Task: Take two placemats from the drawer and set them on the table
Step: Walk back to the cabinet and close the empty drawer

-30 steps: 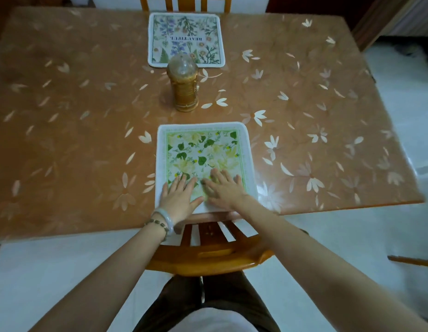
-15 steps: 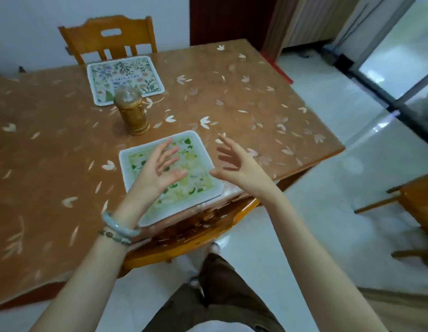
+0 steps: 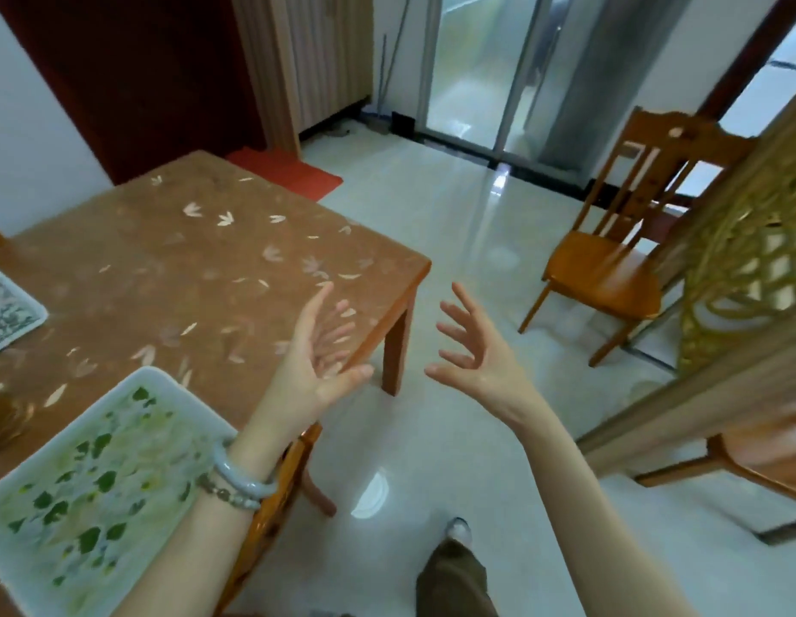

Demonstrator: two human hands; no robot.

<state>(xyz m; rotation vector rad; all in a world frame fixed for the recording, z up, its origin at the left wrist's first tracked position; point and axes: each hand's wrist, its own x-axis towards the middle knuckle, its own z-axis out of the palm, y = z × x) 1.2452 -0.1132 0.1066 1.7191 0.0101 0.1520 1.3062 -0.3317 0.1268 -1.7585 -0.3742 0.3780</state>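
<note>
Left hand: raised above the near edge of the surface, close to its right corner; palm turned inward, fingers spread and somewhat blurred; grip apart, nothing in it.
Right hand: raised over the floor, off the near edge of the surface; palm turned toward the left hand, fingers spread and lightly bent; grip apart, nothing in it.
Green placemat: flat on the surface at its near edge; white border, leaf print; touched by neither hand, left forearm passing above its corner.
Second placemat: flat on the surface toward the far edge, mostly cut off by the frame, well apart from the green one.
Surface: brown top with pale petal pattern, one leg in view below the right corner.
Jar: amber, blurred, between the two placemats, mostly out of frame.
Bracelets: two on the left wrist, a pale bangle and a beaded one.
Chair: wooden, tucked under the near edge just beside the green placemat.
Other chair: wooden, on the floor, well apart from the surface.
Floor: pale glossy tiles.
</note>
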